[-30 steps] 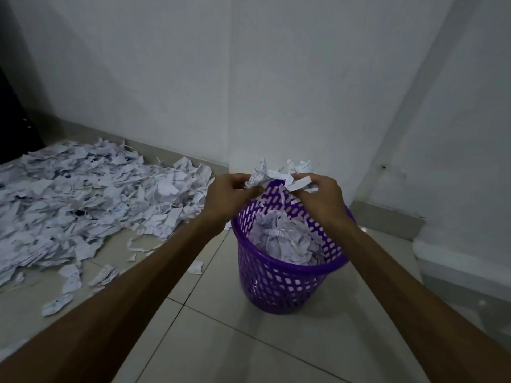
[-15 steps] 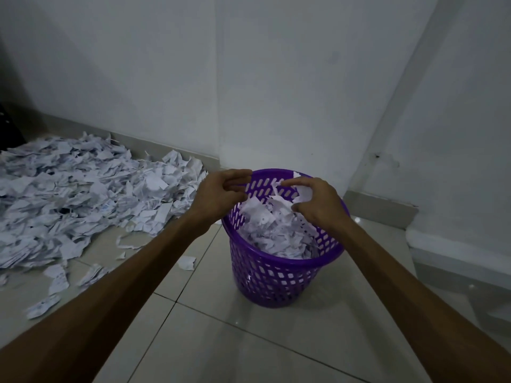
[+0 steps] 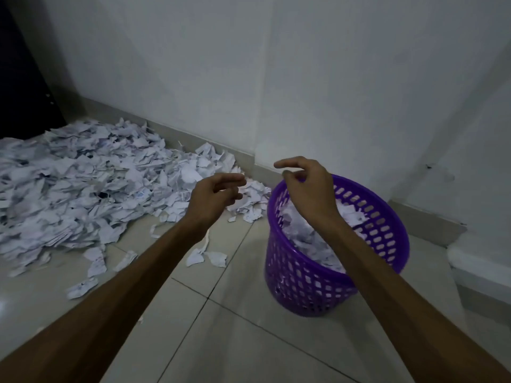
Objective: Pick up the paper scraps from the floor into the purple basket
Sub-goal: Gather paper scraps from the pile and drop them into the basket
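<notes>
Most of the work is judged undone: a broad heap of paper scraps (image 3: pixel 83 186) is spread along the floor's left wall edge. The purple basket (image 3: pixel 387 244), near the corner, is partly filled. Both hands, left hand (image 3: pixel 214 199) and right hand (image 3: pixel 309 189), are held loosely curled, empty.

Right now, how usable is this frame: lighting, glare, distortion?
Head view: dim, bluish light; wide-angle lens bends the walls; faint glare on the floor tiles at far left; hands and purple basket reasonably sharp; dark doorway unreadable.
</notes>
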